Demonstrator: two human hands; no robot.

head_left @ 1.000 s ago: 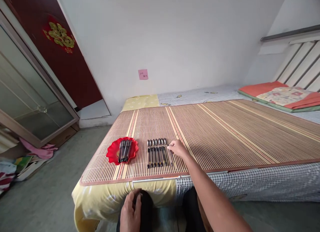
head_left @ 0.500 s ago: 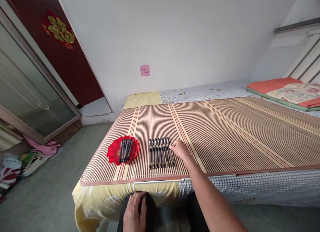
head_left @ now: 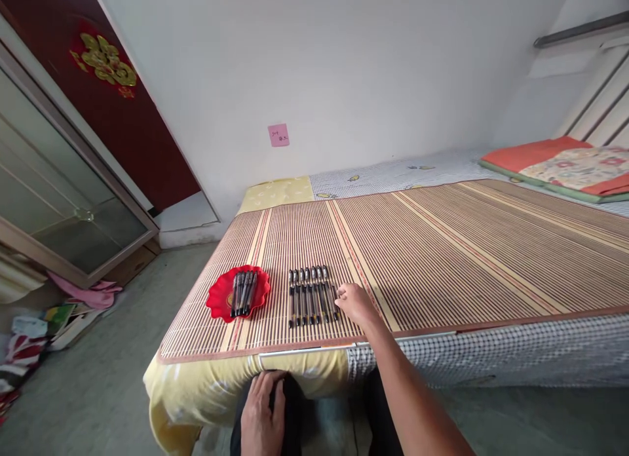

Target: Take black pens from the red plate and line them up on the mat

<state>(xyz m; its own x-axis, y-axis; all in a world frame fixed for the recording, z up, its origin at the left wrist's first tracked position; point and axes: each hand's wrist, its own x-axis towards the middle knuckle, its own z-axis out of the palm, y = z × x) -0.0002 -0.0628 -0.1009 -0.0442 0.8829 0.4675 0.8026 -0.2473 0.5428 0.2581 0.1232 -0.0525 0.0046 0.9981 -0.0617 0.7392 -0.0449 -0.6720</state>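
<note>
Patterned bedding, yellow cloth [head_left: 191,394] beside blue-grey check, drapes over the near edge of a bed low in the frame. At the bottom centre the left hand [head_left: 264,407] rests on a dark-clad knee, fingers loosely bent, nothing seen in its grip; its palm is hidden. The right forearm enters from the lower right, cut off by the frame.

On the striped mat [head_left: 432,272], just below the centre of the frame, lies a row of dark pens [head_left: 308,299], side by side, their caps pointing away. The right hand [head_left: 354,304], fingers curled, is at the row's right end, by the last pen [head_left: 335,310]. I cannot tell whether it pinches that pen or merely touches it; the fingers partly cover its upper part. The step in hand looks like lining up this last pen with its neighbours, and the next move seems to call for a light touch so the others don't roll.

Left of the row, a scalloped red dish [head_left: 216,294] holds more pens [head_left: 244,292], overlapping too closely to count.

Beyond, folded orange bedding [head_left: 535,156] is cut off at the right edge, and a pink note [head_left: 278,135] on the white wall has writing too small to read.
</note>
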